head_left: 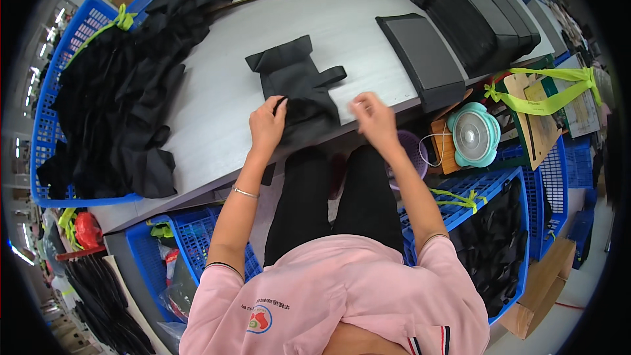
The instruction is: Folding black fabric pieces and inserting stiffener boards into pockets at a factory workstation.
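Observation:
A black fabric piece (299, 89), shaped like a small bag with a flared top and a strap loop on its right side, lies on the grey table in front of me. My left hand (267, 125) pinches its lower left edge between thumb and fingers. Just off the piece's lower right corner is my right hand (374, 118), its fingers curled together and slightly blurred. Whether anything sits in that right-hand pinch is too small to tell. The fabric's near edge hangs over the table's front edge toward my lap.
On the left, a blue basket (45, 115) overflows with black fabric pieces (125, 105). At the right stand black padded panels (424, 59) in stacks. Below them are a turquoise fan (474, 133), a wooden stool (444, 146) and a blue crate (519, 223) of black pieces.

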`<state>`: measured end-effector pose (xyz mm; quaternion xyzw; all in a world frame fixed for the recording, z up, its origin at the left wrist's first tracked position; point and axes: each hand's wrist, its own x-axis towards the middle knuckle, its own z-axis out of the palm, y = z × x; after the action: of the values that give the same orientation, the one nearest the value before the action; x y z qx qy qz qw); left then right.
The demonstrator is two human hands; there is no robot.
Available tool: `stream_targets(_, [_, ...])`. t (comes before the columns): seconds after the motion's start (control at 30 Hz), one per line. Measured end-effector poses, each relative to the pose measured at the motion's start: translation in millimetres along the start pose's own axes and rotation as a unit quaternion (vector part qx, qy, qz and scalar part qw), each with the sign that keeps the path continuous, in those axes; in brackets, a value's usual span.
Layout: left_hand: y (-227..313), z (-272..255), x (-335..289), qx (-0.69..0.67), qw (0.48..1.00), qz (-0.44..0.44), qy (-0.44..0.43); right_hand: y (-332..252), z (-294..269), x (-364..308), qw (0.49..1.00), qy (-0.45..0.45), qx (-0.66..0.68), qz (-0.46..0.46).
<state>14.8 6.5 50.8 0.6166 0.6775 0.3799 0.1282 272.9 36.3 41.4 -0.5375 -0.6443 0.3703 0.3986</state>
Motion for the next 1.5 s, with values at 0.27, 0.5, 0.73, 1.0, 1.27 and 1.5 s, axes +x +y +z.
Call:
stream_targets(0.27, [-5, 8, 15, 0.021, 0.992, -0.125, 0.016, 51, -110, 79, 0.879, 0.262, -0.384, -0.103])
stream_targets(0.5, [56, -6, -23, 0.019, 0.984, 0.064, 0.164, 43, -139, 95, 0.957, 0.171, -0.228, 0.054])
stream_targets(0.73, [110, -3, -73, -0.470, 0.866, -0.056, -0.160, -45, -77, 2, 0.899, 0.313, -0.181, -0.246])
stream_targets(1.0, [73, 9, -94, -0.646, 0.703, -0.141, -0.261, -98, -16, -155, 0.977, -0.083, 0.099, -0.168])
stream_targets(1.27, [91, -34, -123, -0.739, 0.605, -0.114, -0.273, -85, -24, -185, 0.950, -0.196, 0.242, 0.036])
stream_targets(1.5, [85, -47, -117, -0.818, 0.522, -0.185, -0.156, -128, -9, -171, 0.962, 0.097, -0.120, -0.225])
